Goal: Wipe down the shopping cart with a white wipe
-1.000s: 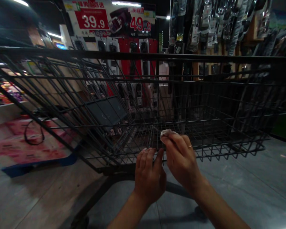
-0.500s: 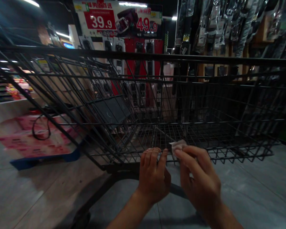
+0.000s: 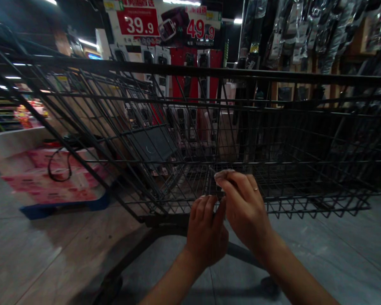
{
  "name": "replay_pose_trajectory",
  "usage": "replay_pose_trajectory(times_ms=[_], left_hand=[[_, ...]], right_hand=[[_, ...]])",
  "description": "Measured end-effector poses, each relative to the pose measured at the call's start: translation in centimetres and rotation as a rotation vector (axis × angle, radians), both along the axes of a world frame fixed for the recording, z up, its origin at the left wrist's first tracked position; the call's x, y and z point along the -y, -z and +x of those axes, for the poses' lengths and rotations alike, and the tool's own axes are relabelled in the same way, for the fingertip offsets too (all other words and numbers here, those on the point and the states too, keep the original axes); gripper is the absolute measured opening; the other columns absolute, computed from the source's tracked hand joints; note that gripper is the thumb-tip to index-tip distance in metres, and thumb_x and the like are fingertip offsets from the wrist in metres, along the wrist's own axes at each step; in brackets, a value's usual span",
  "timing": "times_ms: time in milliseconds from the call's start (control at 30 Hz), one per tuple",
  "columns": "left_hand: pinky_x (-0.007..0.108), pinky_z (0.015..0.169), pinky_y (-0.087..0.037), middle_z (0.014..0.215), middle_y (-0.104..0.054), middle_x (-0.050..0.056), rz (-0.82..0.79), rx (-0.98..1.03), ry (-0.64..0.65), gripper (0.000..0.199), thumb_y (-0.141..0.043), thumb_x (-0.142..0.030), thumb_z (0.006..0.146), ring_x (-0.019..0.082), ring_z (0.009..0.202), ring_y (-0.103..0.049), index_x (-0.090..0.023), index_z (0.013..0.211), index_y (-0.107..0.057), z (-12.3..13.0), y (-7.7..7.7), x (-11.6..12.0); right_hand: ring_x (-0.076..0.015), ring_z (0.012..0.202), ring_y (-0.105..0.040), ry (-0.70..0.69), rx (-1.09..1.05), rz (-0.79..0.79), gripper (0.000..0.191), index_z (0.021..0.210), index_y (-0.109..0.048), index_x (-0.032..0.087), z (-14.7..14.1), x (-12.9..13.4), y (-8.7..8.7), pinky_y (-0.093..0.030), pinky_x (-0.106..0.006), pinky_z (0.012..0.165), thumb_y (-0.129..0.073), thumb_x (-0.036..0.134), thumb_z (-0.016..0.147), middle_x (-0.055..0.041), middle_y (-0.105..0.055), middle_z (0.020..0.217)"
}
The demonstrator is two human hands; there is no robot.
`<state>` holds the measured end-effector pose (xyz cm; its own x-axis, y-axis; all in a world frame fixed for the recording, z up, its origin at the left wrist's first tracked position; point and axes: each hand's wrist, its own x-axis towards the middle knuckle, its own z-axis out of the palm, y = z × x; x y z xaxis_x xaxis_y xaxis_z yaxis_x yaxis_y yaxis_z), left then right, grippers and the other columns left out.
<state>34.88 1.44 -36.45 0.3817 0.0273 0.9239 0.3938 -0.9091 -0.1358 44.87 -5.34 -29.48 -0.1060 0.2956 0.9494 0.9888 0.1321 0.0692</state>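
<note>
A dark wire shopping cart [image 3: 190, 162] stands side-on in front of me. My left hand [image 3: 205, 237] is closed on the lower edge of its basket, the fingertips curled over the bottom wires. Just right of it and slightly higher, my right hand [image 3: 247, 207] pinches a crumpled whitish wipe [image 3: 224, 173] against the side wires. A ring shows on one finger of that hand. Whether the wipe is paper or cloth I cannot tell, since the fingers cover most of it.
Pink and white packs [image 3: 51, 178] sit on a blue pallet [image 3: 65, 206] at the left. Behind the cart hang boxed and plastic-wrapped belts below a price sign [image 3: 139, 23]. A grey panel [image 3: 154, 144] is inside the cart's left end. Cart wheels [image 3: 111, 288] stand on the tiled floor.
My right hand has moved up and left with the wipe, closer to my left hand. My left hand keeps its place on the basket edge. The view has shifted slightly.
</note>
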Motion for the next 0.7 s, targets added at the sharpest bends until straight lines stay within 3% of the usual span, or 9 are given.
replay_pose_trajectory(times_ms=[167,400,533,700], left_hand=[[0.044,0.101,-0.043,0.116,-0.059,0.014,0.045,-0.053,0.037,0.054,-0.042,-0.014,0.08,0.026,0.117,-0.049,-0.011,0.134,-0.046,-0.6,0.4,-0.6],[0.041,0.108,-0.04,0.122,-0.057,0.014,0.025,-0.111,0.086,0.072,-0.043,-0.007,0.078,0.024,0.125,-0.045,-0.007,0.147,-0.024,-1.4,0.6,-0.9],[0.042,0.107,-0.042,0.122,-0.058,0.012,0.002,-0.091,0.05,0.075,-0.046,-0.008,0.078,0.024,0.123,-0.046,-0.011,0.149,-0.021,-1.5,1.0,-1.1],[0.044,0.102,-0.047,0.12,-0.055,0.015,0.001,-0.072,0.076,0.076,-0.047,-0.006,0.077,0.025,0.121,-0.046,-0.01,0.148,-0.021,-1.6,0.7,-1.2]], right_hand=[[-0.0212,0.1,-0.057,0.04,-0.005,-0.043,0.032,0.117,-0.06,0.014,0.8,1.2,3.7,-0.054,-0.039,0.085,-0.043,0.007,0.091,-0.0121,-0.061,0.107],[-0.0207,0.098,-0.058,0.08,-0.035,-0.045,0.035,0.116,-0.06,0.014,1.6,2.3,6.3,-0.055,-0.038,0.083,-0.044,0.002,0.087,-0.0117,-0.059,0.105],[-0.0216,0.1,-0.059,0.08,-0.057,-0.054,0.037,0.116,-0.06,0.016,2.5,3.0,8.3,-0.056,-0.039,0.081,-0.042,0.001,0.087,-0.0114,-0.06,0.104],[-0.0208,0.099,-0.06,0.123,-0.13,-0.034,0.032,0.111,-0.062,0.017,2.8,4.0,9.2,-0.056,-0.038,0.08,-0.047,0.002,0.086,-0.0095,-0.061,0.104]])
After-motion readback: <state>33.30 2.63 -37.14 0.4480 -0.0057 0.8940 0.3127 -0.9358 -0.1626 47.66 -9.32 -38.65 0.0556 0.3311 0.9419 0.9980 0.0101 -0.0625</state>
